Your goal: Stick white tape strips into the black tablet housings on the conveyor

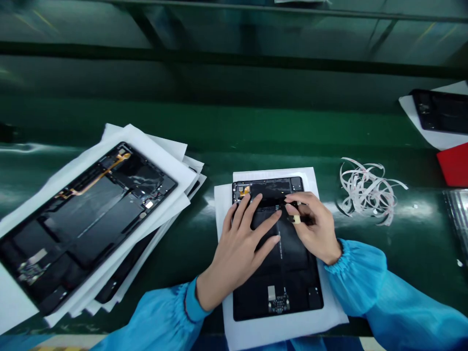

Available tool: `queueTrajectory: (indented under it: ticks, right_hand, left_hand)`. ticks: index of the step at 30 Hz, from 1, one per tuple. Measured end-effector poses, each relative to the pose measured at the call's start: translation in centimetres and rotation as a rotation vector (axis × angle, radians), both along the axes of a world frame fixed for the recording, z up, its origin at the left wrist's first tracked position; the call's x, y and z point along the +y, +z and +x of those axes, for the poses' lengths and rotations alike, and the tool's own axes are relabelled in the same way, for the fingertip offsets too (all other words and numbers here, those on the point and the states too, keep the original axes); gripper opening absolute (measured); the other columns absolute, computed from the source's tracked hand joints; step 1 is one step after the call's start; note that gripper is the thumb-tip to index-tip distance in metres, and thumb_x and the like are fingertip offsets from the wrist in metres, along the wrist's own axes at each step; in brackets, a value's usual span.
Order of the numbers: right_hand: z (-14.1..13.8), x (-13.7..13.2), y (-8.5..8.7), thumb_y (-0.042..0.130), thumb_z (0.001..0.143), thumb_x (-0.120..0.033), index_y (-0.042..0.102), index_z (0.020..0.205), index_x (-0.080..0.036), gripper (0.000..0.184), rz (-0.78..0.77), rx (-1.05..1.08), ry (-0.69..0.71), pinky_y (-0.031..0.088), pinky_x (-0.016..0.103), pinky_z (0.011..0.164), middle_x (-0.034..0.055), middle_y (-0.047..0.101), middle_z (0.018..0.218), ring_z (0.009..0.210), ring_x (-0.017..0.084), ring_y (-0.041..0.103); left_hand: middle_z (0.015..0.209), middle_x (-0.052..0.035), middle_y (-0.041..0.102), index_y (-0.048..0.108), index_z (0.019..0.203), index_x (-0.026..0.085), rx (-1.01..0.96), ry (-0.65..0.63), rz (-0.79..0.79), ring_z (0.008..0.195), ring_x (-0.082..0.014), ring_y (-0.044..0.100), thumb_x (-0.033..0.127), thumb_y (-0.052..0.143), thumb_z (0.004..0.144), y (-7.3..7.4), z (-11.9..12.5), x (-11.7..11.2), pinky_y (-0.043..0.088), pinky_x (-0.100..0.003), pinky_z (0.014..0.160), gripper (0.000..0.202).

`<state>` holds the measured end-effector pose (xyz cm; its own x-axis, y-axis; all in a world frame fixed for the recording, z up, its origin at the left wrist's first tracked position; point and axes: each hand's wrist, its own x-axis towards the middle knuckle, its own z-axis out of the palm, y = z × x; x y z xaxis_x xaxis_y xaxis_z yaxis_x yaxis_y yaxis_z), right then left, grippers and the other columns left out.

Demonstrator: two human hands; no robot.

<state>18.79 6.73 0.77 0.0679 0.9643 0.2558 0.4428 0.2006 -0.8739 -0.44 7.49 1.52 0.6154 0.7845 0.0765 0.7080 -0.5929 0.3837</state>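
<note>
The open black tablet housing (288, 278) lies square on a white sheet (331, 312) in the middle of the green table (226, 126), with both hands on its upper half. The left hand (237, 248) is spread flat across it, its grip open and holding nothing, simply pressing the panel steady. The right hand (310, 226) works near the top edge, its grip closed to a tight pinch on a small dark piece (292, 205), too hidden to identify. A tan wrap (296, 220) covers one finger.

Only a short amber flex strip (244, 190) shows at this housing's corner. The housing (84, 219) on the stack of white sheets (153, 195) to the left carries a long amber flex strip (98, 175), so the one in hand looks less far along.

To the right lies a loose tangle of white peeled strips (369, 190), and beyond it are another dark panel (442, 111) and a red object (455, 165). Blue gathered sleeves (365, 273) cover both forearms.
</note>
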Motion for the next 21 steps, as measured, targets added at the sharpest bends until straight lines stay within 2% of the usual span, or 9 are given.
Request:
queueTrajectory:
  ticks: [3,6,9,11,13,15,18,20,21]
  right_hand:
    - [0.7,-0.5,1.4,0.053,0.092,-0.013,0.061,0.116,-0.022,0.026,-0.009,-0.184,0.125,0.058,0.028,0.076,0.0046,0.072,0.104,0.087,0.017,0.070]
    - [1.2,-2.3,3.2,0.044,0.094,-0.009,0.053,0.130,-0.016,0.038,-0.039,-0.431,0.319,0.061,0.031,0.075,0.0078,0.075,0.108,0.088,0.019,0.074]
    - [1.2,-4.6,4.1,0.036,0.095,-0.005,0.046,0.137,-0.010,0.044,-0.041,-0.608,0.457,0.062,0.032,0.064,0.0123,0.075,0.112,0.079,0.020,0.076]
    - [1.2,-5.8,3.9,0.034,0.096,-0.005,0.044,0.140,-0.009,0.045,-0.042,-0.695,0.509,0.061,0.032,0.058,0.0146,0.073,0.115,0.075,0.020,0.076]
    - [1.5,-6.4,3.3,0.034,0.096,-0.005,0.041,0.144,-0.011,0.049,-0.038,-0.703,0.531,0.062,0.032,0.059,0.0144,0.072,0.120,0.076,0.020,0.075]
    - [2.2,-6.5,2.4,0.035,0.095,-0.004,0.039,0.146,-0.015,0.053,0.006,-0.632,0.510,0.064,0.032,0.069,0.0131,0.068,0.127,0.088,0.019,0.075]
    - [3.4,-6.4,0.6,0.037,0.094,-0.004,0.045,0.142,-0.019,0.051,0.105,-0.527,0.323,0.062,0.033,0.085,0.0128,0.066,0.130,0.112,0.021,0.068]
    - [3.9,-6.3,-0.4,0.038,0.094,-0.006,0.052,0.136,-0.020,0.047,0.134,-0.490,0.187,0.061,0.032,0.086,0.0134,0.067,0.126,0.113,0.021,0.067]
    - [4.0,-6.3,-0.9,0.039,0.094,-0.006,0.054,0.133,-0.020,0.045,0.143,-0.477,0.150,0.061,0.032,0.086,0.0135,0.067,0.124,0.111,0.021,0.068]
  left_hand:
    - [0.153,-0.0127,0.035,0.056,0.126,0.026,-0.185,0.075,-0.050,0.147,-0.0333,0.024,0.031,0.052,0.098,0.1,-0.7,0.3,0.028,-0.054,0.115,0.028]
    - [0.136,-0.0096,0.051,0.055,0.105,0.024,-0.385,0.332,-0.061,0.138,-0.0271,0.039,0.029,0.053,0.097,0.1,-3.1,0.1,0.034,-0.047,0.112,0.010]
    - [0.127,-0.0110,0.054,0.051,0.099,0.023,-0.305,0.541,-0.101,0.128,-0.0302,0.046,0.037,0.051,0.097,-0.3,-6.1,-1.5,0.036,-0.053,0.107,0.014]
    - [0.128,-0.0140,0.050,0.052,0.099,0.022,-0.182,0.574,-0.137,0.129,-0.0349,0.043,0.042,0.047,0.097,-0.8,-7.5,-3.1,0.033,-0.060,0.104,0.021]
    - [0.132,-0.0156,0.045,0.054,0.098,0.022,-0.104,0.554,-0.161,0.133,-0.0383,0.037,0.044,0.043,0.098,-1.2,-7.8,-4.5,0.030,-0.064,0.103,0.024]
    - [0.136,-0.0146,0.042,0.055,0.093,0.022,-0.120,0.534,-0.191,0.136,-0.0380,0.033,0.042,0.044,0.098,-1.4,-7.3,-5.4,0.030,-0.062,0.104,0.024]
    - [0.128,-0.0113,0.047,0.053,0.084,0.022,-0.278,0.554,-0.201,0.133,-0.0330,0.038,0.038,0.046,0.098,-0.7,-5.8,-5.7,0.036,-0.052,0.102,0.023]
    - [0.118,-0.0088,0.052,0.052,0.084,0.023,-0.413,0.573,-0.213,0.122,-0.0279,0.048,0.036,0.046,0.099,0.3,-4.8,-5.6,0.043,-0.042,0.094,0.021]
    - [0.110,-0.0070,0.054,0.051,0.086,0.023,-0.473,0.578,-0.246,0.111,-0.0244,0.054,0.036,0.044,0.100,0.9,-4.4,-5.5,0.046,-0.037,0.087,0.020]
